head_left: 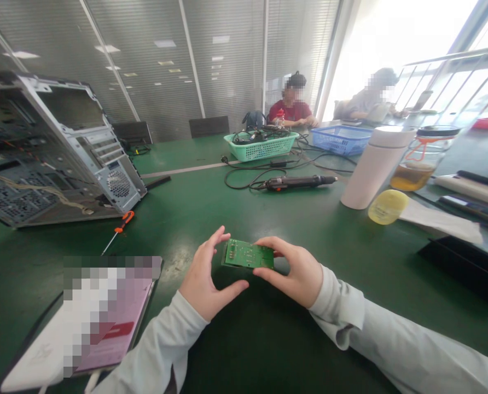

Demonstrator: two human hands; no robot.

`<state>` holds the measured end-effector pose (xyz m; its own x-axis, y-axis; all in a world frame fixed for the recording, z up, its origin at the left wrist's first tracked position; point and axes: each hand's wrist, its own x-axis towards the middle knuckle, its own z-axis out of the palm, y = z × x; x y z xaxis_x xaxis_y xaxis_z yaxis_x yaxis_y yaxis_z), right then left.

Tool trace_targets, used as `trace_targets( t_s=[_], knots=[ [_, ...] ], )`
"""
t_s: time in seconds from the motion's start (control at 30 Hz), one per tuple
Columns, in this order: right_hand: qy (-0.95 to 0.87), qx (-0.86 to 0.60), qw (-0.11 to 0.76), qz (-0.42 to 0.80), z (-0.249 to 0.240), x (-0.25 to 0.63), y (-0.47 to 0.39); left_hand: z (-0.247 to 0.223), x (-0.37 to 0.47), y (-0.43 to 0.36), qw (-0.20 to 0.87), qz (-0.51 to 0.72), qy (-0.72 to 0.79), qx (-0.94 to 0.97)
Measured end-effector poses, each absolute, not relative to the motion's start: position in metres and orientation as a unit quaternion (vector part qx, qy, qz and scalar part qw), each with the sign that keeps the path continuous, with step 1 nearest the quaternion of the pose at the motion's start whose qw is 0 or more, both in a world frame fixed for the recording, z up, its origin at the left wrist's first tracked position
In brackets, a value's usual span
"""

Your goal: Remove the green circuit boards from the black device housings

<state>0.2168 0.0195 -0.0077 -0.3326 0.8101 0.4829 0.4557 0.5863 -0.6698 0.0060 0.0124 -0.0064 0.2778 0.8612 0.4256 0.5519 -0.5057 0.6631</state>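
Observation:
A small green circuit board (247, 255) is held above the green tabletop, its flat side with solder points facing me. My right hand (295, 269) grips its right end between thumb and fingers. Around the left end, my left hand (206, 278) is spread, thumb and fingers wide apart, with a gap between thumb and board. Whether a left fingertip touches the board's far edge is hard to make out. The underside of the board is hidden.
An opened computer case (116, 180) stands at left, with an orange-handled screwdriver (124, 223) before it. A tablet-like device (121, 323) lies near my left arm. Beyond are an electric screwdriver (297, 182), a green basket (264, 149) of cables, a blue basket (338, 140) and a pink bottle (371, 169). Two people sit beyond.

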Motion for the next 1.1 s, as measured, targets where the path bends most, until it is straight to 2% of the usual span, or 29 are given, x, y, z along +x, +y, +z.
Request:
trace_targets(
  t_s=[0.13, 0.2, 0.33, 0.57, 1.1],
  knots=[
    [-0.712, -0.398, 0.416, 0.402, -0.007, 0.215, 0.022, -0.009, 0.007, 0.014, 0.297, 0.404, 0.492, 0.712],
    [-0.697, -0.392, 0.409, 0.439, -0.007, 0.214, 0.022, -0.006, 0.009, 0.013, 0.317, 0.401, 0.496, 0.702],
    [-0.726, -0.383, 0.425, 0.383, -0.009, 0.213, 0.020, 0.001, 0.011, 0.011, 0.320, 0.387, 0.507, 0.700],
    [-0.773, -0.387, 0.421, 0.277, -0.008, 0.214, 0.016, 0.002, 0.012, 0.010, 0.265, 0.392, 0.512, 0.717],
    [-0.784, -0.389, 0.429, 0.224, -0.005, 0.215, 0.014, 0.000, 0.012, 0.009, 0.226, 0.392, 0.486, 0.747]
  ],
)
